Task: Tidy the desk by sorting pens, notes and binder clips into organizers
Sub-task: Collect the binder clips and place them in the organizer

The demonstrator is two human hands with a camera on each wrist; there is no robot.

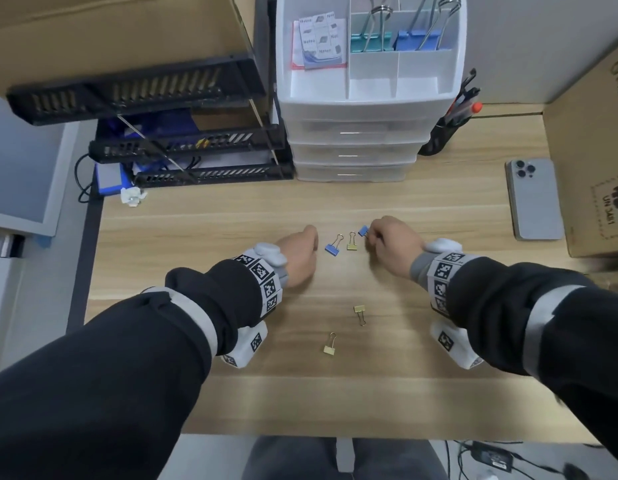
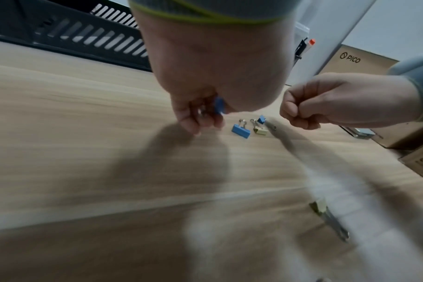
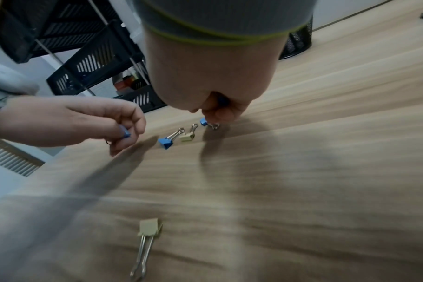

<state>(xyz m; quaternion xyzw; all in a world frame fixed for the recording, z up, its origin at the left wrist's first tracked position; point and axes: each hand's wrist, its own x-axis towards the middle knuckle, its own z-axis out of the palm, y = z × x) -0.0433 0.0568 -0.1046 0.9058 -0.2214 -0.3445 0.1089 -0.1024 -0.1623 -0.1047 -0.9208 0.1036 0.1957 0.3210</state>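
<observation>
My left hand (image 1: 300, 247) hovers over the wooden desk (image 1: 231, 220) and grips a small blue binder clip (image 2: 219, 106) in its curled fingers. My right hand (image 1: 380, 237) is curled too, with a bit of blue clip (image 3: 221, 100) showing inside it. Its fingertips sit at the wire handles of another blue clip (image 1: 363, 231) lying on the desk. Between the hands lie a blue clip (image 1: 332, 247) and a yellow clip (image 1: 352, 242). Two more yellow clips (image 1: 359, 311) (image 1: 331, 345) lie nearer me.
A white drawer organizer (image 1: 370, 95) at the back holds notes and large clips in its top tray. Beside it stand a black mesh pen cup (image 1: 439, 133) and black stacked trays (image 1: 162, 140). A phone (image 1: 532, 199) and a cardboard box (image 1: 598, 168) are on the right.
</observation>
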